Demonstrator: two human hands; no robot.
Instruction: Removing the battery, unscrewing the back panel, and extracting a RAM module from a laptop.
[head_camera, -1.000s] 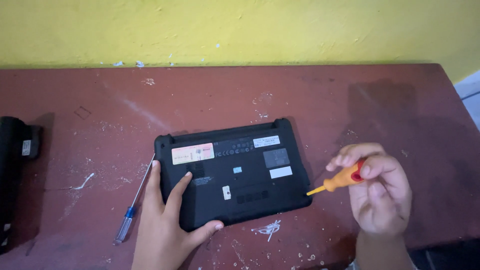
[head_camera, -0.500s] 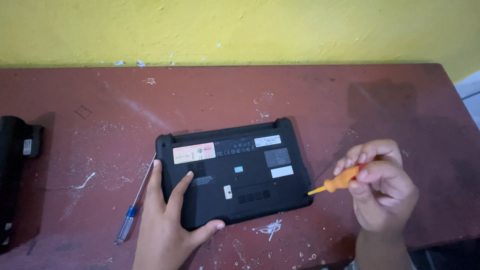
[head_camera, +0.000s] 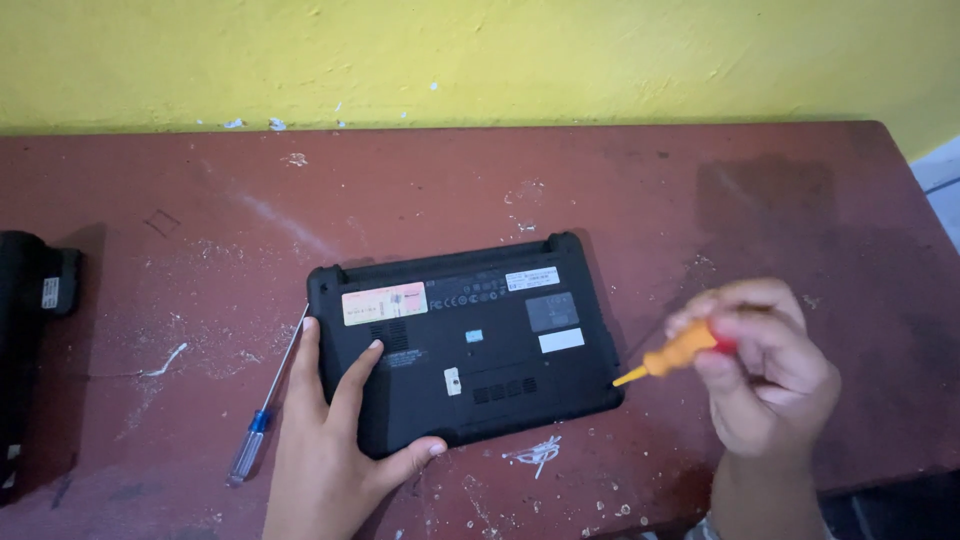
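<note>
Pinning laptop (head_camera: 465, 345) corner, left hand (head_camera: 335, 450) flat, fingers spread; right hand (head_camera: 765, 375) closed round orange screwdriver (head_camera: 675, 355). Risk: tip slips, gouges case; laptop skids on dusty surface (head_camera: 700, 200).

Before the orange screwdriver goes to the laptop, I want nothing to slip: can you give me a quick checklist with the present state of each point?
1. Laptop lies flat, underside up, on the red table: ok.
2. Left hand steadies it, palm at the near left corner, fingers on the base: ok.
3. Right hand grips the orange screwdriver by its handle: ok.
4. Tip seated in a screw: not ok; it hangs just off the laptop's right edge.
5. Which screw comes next: cannot tell, the screw heads are too small to make out.
6. Blue-handled screwdriver lies beside the left hand, off the laptop: ok.
</note>
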